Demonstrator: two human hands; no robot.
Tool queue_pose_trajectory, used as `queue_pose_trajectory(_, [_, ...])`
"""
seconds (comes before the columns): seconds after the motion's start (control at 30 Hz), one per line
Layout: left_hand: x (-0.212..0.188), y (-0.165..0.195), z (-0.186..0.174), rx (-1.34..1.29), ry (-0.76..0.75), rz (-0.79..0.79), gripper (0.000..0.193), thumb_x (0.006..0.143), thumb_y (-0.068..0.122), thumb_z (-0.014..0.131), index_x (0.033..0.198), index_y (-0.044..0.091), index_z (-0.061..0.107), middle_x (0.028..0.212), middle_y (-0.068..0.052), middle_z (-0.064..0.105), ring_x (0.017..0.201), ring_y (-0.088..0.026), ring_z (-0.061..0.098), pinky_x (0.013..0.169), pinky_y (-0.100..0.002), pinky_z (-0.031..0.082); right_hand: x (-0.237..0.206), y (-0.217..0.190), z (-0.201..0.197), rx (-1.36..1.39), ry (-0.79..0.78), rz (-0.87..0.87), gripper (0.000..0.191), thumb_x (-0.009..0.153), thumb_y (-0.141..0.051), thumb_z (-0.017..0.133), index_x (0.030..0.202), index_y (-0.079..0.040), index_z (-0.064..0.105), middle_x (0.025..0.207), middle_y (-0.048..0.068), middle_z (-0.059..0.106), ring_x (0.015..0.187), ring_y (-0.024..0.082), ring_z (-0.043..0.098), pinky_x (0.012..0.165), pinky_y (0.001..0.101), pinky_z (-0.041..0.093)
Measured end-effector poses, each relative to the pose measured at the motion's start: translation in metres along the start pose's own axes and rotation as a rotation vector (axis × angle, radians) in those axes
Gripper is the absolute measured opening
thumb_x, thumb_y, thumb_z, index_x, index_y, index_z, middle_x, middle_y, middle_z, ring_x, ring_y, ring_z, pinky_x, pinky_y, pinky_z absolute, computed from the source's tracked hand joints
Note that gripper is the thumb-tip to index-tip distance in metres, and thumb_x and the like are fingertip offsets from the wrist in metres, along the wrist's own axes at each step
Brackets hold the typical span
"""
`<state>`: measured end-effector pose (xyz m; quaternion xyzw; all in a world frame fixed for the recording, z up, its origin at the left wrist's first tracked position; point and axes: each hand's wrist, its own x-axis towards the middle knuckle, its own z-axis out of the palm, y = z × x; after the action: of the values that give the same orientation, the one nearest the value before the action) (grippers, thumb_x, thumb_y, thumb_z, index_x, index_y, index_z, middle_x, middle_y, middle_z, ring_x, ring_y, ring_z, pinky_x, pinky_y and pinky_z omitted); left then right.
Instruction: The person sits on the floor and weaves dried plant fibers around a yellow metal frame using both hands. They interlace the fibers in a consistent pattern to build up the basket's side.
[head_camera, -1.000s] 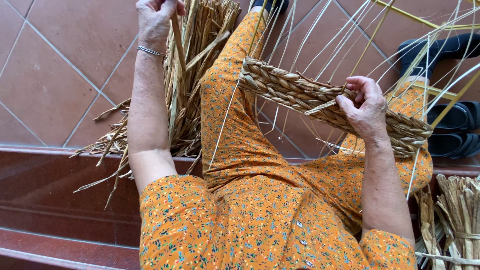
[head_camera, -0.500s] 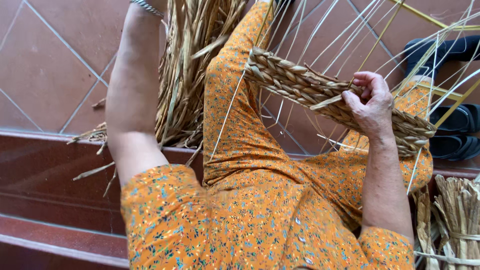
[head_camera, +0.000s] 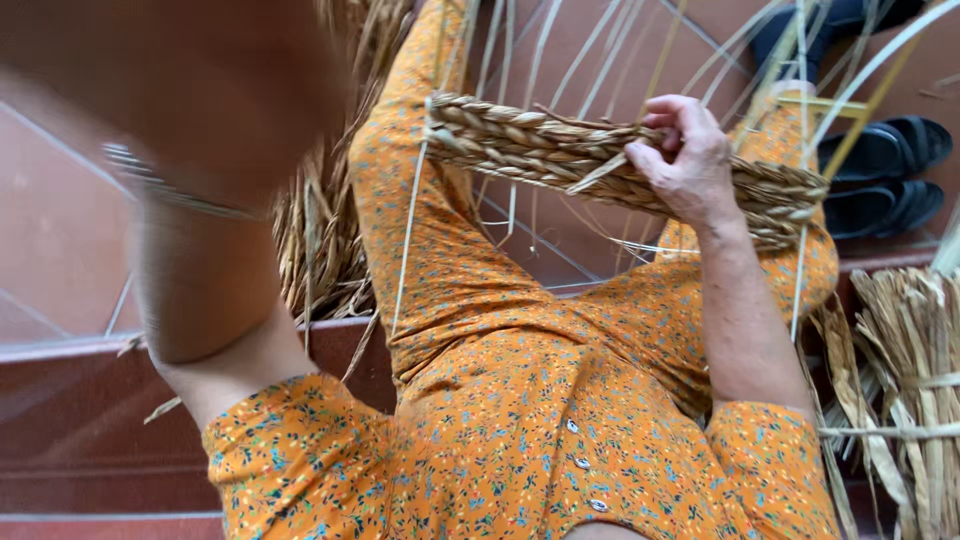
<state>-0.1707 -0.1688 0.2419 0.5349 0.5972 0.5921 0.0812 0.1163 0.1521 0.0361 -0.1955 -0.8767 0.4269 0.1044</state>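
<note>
A woven band of braided straw stretches across my lap, set on thin pale upright stakes. My right hand grips the band's top edge and pinches a loose flat strand there. My left hand is raised close to the camera at the upper left. It is a large blur above a beaded bracelet, so I cannot see what, if anything, it holds. Behind my left arm stands a bundle of dried straw. I wear an orange flowered dress.
More dried straw is tied in a bundle at the right edge. Dark sandals lie on the floor at the upper right. I sit on dark red steps beside a terracotta tiled floor.
My left arm has swung up from the straw bundle toward the camera and is now blurred. The view has shifted left and down. My right hand stays on the woven band.
</note>
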Motion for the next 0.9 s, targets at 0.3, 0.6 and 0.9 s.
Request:
queue_pose_trajectory(0.3, [-0.026, -0.076, 0.230, 0.483, -0.198, -0.058, 0.012, 0.092, 0.012, 0.075, 0.098, 0.008, 0.065, 0.096, -0.009, 0.060, 0.093, -0.029, 0.059, 0.078, -0.043, 0.047, -0.005, -0.021, 0.000, 0.072, -0.008, -0.004, 0.047, 0.085, -0.007, 0.084, 0.127, -0.006, 0.063, 0.108, 0.004, 0.067, 0.084, 0.011, 0.059, 0.080, 0.0287, 0.056])
queue_pose_trajectory(0.6, [-0.055, -0.157, 0.246, 0.526, -0.261, -0.093, 0.010, 0.094, 0.013, 0.074, 0.097, 0.009, 0.066, 0.096, -0.006, 0.058, 0.096, -0.026, 0.055, 0.085, -0.041, 0.047, 0.002, -0.026, -0.004, 0.060, 0.026, -0.088, 0.022, 0.103, -0.008, 0.075, 0.125, -0.009, 0.074, 0.097, 0.007, 0.072, 0.087, 0.018, 0.065, 0.080, 0.0325, 0.055])
queue_pose_trajectory(0.9, [-0.052, -0.118, 0.234, 0.664, -0.245, 0.057, 0.014, 0.095, 0.018, 0.074, 0.103, 0.009, 0.066, 0.102, -0.006, 0.058, 0.100, -0.026, 0.055, 0.088, -0.043, 0.045, 0.014, -0.027, 0.010, -0.152, 0.076, -0.120, 0.003, 0.095, -0.013, 0.079, 0.097, -0.012, 0.078, 0.087, 0.003, 0.073, 0.081, 0.021, 0.068, 0.076, 0.0361, 0.054])
